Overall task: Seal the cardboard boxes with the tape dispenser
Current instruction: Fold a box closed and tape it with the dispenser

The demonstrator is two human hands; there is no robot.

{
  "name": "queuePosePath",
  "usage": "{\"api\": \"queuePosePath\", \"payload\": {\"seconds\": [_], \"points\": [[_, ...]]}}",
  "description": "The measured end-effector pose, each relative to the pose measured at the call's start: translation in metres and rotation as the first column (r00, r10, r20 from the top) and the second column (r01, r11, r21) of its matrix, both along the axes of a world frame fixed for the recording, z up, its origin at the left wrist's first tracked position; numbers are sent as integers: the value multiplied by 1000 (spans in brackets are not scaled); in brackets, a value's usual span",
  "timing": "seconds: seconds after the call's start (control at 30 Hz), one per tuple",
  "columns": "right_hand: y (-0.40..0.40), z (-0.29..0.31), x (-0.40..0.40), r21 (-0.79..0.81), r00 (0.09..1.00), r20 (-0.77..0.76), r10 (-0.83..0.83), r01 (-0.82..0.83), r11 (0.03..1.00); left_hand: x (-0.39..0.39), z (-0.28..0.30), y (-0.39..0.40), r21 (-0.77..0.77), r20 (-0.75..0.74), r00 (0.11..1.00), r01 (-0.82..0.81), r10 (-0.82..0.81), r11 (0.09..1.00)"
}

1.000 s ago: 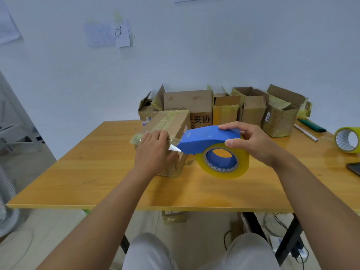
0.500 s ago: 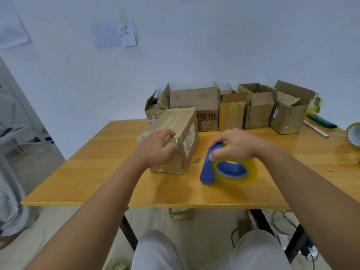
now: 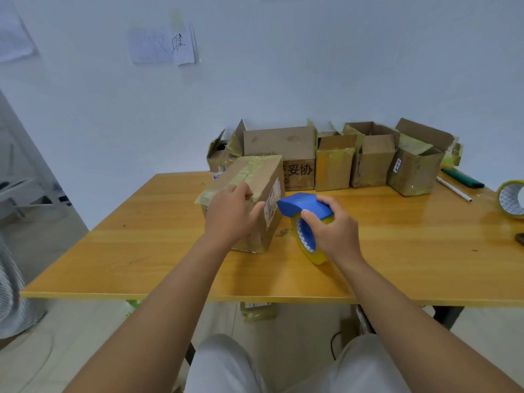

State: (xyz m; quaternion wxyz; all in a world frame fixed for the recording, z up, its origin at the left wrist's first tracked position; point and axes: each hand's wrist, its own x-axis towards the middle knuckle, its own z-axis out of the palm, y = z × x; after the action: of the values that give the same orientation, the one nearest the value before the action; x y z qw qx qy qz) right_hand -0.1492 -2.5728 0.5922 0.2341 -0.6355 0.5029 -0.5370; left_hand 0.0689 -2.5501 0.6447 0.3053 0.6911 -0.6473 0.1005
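The tape dispenser (image 3: 304,207), a blue plastic shell riding over a roll of yellowish tape (image 3: 314,248), sits just to the right of the nearest cardboard box (image 3: 255,194), its nose almost against the box's labelled side and the roll's lower edge at or just above the surface (image 3: 141,251). The right hand (image 3: 333,231) grips it, fingers curled over the shell and thumb hooked into the blue core. The left hand (image 3: 231,212) presses down on the box's near top edge, fingers bent over the taped seam, holding it in place.

The dispenser looks light and rigid, best held just as it is, over the shell with the roll hanging below; the cutter at its front edge is likely sharp. The box looks light and a little crushed, its top already covered in glossy tape, so it will probably slide unless it is pinned, and its walls would give under a hard squeeze.

Behind it, a row of open boxes (image 3: 371,157) waits against the wall. A spare roll (image 3: 510,199), a pen (image 3: 453,188) and a dark green tool (image 3: 462,177) lie far right.
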Motion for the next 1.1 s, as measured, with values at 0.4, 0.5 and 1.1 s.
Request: {"api": "queuePosePath", "payload": {"seconds": [0.4,0.5,1.1], "points": [[-1,-2,7,-10,998,-32,-54,54,998,-21,-5,8,-102,251,961,-97,120,990],[-2,-3,6,-14,998,-35,-55,55,998,-9,-1,7,-82,280,958,-45,67,996],[3,-5,5,-19,998,-14,-58,57,998,-17,-5,19,-128,271,958,-60,93,990]]}}
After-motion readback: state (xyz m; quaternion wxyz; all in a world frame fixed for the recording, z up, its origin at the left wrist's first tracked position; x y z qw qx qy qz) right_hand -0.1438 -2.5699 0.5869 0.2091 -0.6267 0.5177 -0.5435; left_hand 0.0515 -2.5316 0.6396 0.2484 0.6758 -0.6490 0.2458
